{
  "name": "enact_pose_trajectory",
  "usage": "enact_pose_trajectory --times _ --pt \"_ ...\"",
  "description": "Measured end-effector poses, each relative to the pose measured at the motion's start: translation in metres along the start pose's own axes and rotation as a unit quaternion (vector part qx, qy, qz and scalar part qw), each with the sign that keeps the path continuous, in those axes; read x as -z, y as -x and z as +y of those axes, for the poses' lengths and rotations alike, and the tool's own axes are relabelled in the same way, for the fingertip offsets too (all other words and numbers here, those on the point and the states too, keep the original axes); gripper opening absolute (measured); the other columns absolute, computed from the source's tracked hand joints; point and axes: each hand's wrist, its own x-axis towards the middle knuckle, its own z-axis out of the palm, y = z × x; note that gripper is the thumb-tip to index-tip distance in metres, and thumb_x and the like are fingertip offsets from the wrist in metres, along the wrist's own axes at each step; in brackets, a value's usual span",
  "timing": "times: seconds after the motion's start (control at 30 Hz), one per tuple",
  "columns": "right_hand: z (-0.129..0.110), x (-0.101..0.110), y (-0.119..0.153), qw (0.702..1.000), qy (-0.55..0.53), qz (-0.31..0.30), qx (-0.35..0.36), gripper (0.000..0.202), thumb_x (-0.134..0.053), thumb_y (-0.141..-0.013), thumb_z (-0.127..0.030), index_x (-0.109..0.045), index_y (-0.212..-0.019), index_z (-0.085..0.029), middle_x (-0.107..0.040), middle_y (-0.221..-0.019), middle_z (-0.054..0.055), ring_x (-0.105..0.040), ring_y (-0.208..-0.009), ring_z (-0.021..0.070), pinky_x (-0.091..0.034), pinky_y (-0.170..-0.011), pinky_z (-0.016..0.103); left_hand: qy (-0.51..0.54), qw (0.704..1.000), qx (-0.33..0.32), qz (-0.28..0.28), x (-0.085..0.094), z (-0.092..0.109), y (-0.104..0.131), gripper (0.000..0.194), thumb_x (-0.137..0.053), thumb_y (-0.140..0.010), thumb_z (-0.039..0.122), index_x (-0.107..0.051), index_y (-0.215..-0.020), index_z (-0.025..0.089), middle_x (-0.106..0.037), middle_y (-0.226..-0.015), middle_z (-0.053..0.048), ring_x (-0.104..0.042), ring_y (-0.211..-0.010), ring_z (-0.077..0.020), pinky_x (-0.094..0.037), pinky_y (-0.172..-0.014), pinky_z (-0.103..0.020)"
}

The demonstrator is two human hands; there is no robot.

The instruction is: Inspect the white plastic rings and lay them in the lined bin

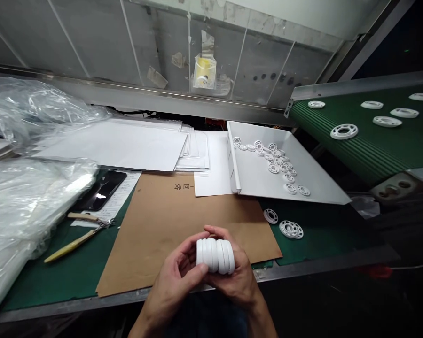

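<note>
A stack of several white plastic rings (215,256) lies on its side between my two hands, above the front edge of the bench. My left hand (178,270) curls round the stack's left end, its thumb resting on the rim. On the other end, my right hand (238,267) closes round the rings from the right and below. Part of the right fingers is hidden behind the stack. Beneath and beyond the hands is a sheet of brown cardboard (155,225). Just right of it, a few loose white rings (270,216) lie on the green mat.
A white tray (317,183) with several rings stands at back right. Beyond it, a green conveyor belt (380,145) carries more rings. Nippers (74,244), a black phone (104,190), white sheets (127,143) and clear plastic bags (31,202) lie on the left.
</note>
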Motion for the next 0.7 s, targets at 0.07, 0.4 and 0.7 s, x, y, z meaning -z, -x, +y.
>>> enact_pose_trajectory --times 0.07,0.4,0.7 --pt "0.0008 0.0005 -0.0009 1.000 -0.007 -0.003 0.001 0.084 -0.100 -0.069 -0.031 -0.061 -0.143 -0.031 -0.069 -0.132 0.008 -0.070 -0.111 0.0269 -0.060 -0.099 0.037 0.006 1.000 -0.001 -0.002 0.0002 -0.0024 -0.0004 0.073 -0.086 -0.077 0.053 -0.066 -0.138 0.018 -0.072 -0.135 -0.018 -0.069 -0.127 -0.0381 -0.056 -0.110 -0.047" --pt "0.0061 0.0025 -0.0030 1.000 -0.016 -0.012 -0.009 0.081 -0.099 -0.070 -0.035 -0.062 -0.143 -0.030 -0.066 -0.141 0.009 -0.067 -0.124 0.0304 -0.057 -0.105 0.040 0.038 0.999 -0.023 -0.008 -0.0046 -0.0041 -0.0012 0.060 -0.086 -0.081 0.049 -0.063 -0.128 0.022 -0.072 -0.129 -0.015 -0.072 -0.116 -0.0303 -0.061 -0.099 -0.036" --pt "0.0093 0.0019 -0.0034 0.999 0.040 -0.030 0.008 0.069 -0.090 -0.076 -0.026 -0.064 -0.141 -0.026 -0.066 -0.140 0.010 -0.069 -0.119 0.0296 -0.058 -0.102 0.041 -0.024 0.999 -0.036 0.019 -0.0010 -0.0076 0.0021 0.049 -0.087 -0.081 0.040 -0.068 -0.123 0.024 -0.074 -0.125 -0.010 -0.072 -0.111 -0.0274 -0.061 -0.094 -0.031"
